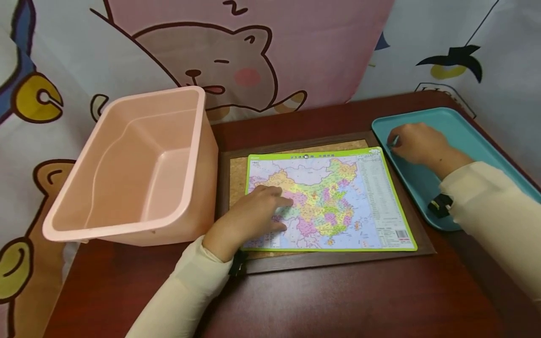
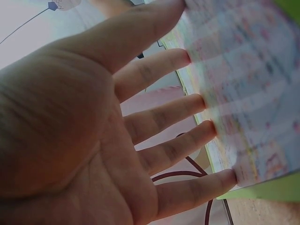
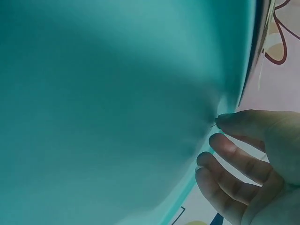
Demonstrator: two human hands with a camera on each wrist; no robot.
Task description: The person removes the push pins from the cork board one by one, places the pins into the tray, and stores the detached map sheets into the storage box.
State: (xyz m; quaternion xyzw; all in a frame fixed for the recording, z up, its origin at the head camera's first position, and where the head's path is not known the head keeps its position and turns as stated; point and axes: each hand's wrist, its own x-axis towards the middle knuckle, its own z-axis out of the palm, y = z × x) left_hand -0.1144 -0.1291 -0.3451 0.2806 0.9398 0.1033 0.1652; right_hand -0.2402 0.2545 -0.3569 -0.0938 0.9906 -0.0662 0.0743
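A map sheet [image 1: 321, 188] with a green border lies on a framed cork board [image 1: 237, 180]. My left hand [image 1: 253, 212] rests on the map's left part, its fingers spread and fairly straight; the left wrist view shows the fingertips touching the sheet. On the right, my right hand [image 1: 416, 143] is over the left side of a teal tray [image 1: 465, 141]. Its thumb and index finger pinch a small pushpin [image 3: 215, 124], whose thin point sticks out. Most of the pin's head is hidden by the fingers. The other right fingers are bent, with nothing visible in them.
A deep pink plastic bin [image 1: 204, 188] stands on the left, close beside the board. All of these are on a dark reddish wooden table [image 1: 338, 300]. Behind the table hangs a cartoon-printed cloth [image 1: 321, 51].
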